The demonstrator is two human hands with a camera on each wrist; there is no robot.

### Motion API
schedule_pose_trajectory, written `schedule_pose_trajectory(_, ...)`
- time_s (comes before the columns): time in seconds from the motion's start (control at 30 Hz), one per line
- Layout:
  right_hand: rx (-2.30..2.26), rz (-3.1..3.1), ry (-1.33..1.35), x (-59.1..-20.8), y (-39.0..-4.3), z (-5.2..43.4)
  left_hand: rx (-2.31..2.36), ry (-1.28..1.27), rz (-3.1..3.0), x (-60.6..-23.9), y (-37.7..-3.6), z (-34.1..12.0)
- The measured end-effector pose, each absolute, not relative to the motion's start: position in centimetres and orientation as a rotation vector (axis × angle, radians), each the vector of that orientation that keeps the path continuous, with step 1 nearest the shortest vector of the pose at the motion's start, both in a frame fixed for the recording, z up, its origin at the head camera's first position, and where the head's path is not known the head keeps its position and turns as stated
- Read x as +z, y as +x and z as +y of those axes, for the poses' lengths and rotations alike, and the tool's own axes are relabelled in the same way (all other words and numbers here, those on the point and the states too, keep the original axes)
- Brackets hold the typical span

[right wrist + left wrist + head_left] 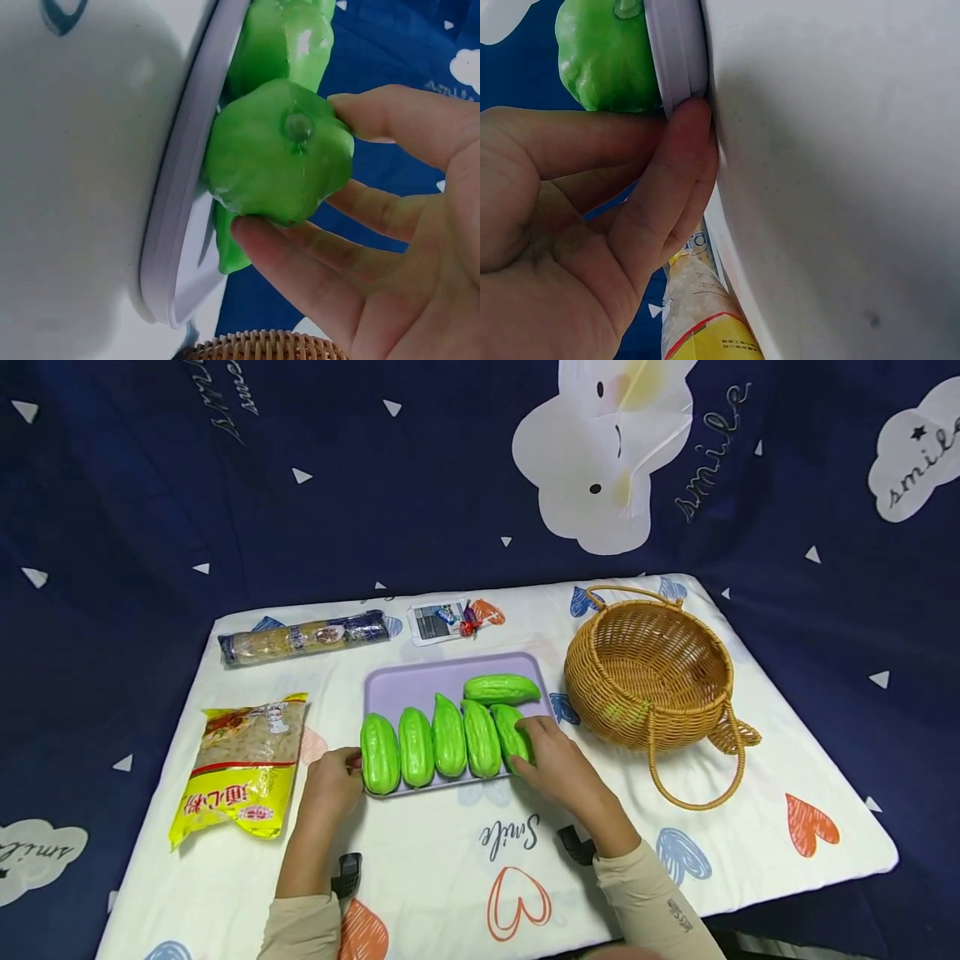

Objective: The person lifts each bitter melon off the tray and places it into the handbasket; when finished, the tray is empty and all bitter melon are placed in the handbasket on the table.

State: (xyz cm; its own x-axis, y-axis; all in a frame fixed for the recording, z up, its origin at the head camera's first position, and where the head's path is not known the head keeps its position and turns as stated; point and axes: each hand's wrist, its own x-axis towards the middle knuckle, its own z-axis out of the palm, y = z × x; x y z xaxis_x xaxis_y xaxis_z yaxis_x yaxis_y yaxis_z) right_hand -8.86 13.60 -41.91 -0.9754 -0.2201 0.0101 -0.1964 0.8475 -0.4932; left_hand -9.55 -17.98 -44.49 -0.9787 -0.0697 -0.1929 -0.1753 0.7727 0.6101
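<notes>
My right hand (558, 760) pinches the end gourd (277, 154), thumb above and fingers under its tip, at the right end of the row on the purple tray (420, 685). My left hand (333, 781) holds nothing; its thumb (682, 161) presses the tray's left rim, likely bracing it against sliding, beside the leftmost gourd (379, 753). Four gourds stand side by side in the row, one more (501, 688) lies crosswise behind. Wicker basket (648, 672) sits right of the tray, yellow pasta bag (243, 768) left, on the bench (465, 852).
</notes>
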Motion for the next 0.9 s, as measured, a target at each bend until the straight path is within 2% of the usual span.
schedule_pose_trajectory(0.2, -0.876, 3.044, -0.372, -41.0, -8.5, 14.1, 0.993, -0.192, 2.811, -44.7, -9.5, -18.0)
schedule_pose_trajectory(0.57, -1.127, 3.288, -0.432, -35.3, -8.4, 16.5, 1.006, -0.186, 2.824, -44.6, -9.5, -18.0)
schedule_pose_trajectory(0.9, -1.477, 3.541, -0.160, -34.4, -10.1, 19.5, 1.005, -0.188, 2.821, -44.6, -9.5, -18.0)
